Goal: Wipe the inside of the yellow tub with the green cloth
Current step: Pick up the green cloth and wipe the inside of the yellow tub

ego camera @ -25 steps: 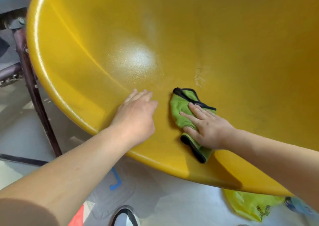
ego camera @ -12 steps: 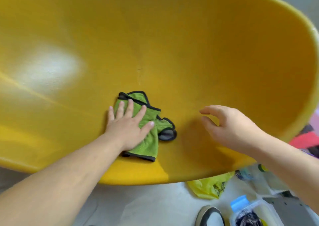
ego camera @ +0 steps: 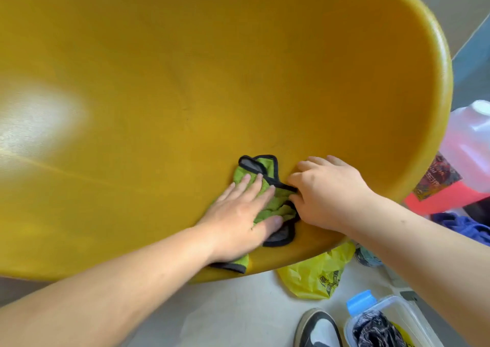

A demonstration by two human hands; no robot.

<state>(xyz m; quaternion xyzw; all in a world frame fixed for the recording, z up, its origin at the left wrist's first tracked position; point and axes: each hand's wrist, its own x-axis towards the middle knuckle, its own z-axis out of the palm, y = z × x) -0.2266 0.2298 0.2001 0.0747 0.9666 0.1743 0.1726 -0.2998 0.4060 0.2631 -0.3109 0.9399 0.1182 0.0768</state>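
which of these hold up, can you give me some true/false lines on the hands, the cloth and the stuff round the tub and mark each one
1. The left hand lies on the green cloth with straight fingers. True.
2. The green cloth lies on the floor. False: it lies inside the yellow tub, close to the near rim.
3. The right hand rests on the far rim, away from the cloth. False: it is at the cloth's right edge, with its fingers curled.
4. A yellow plastic bag lies on the floor below the tub's near rim. True.
5. A pink jug stands to the left of the tub. False: it is at the tub's right side.
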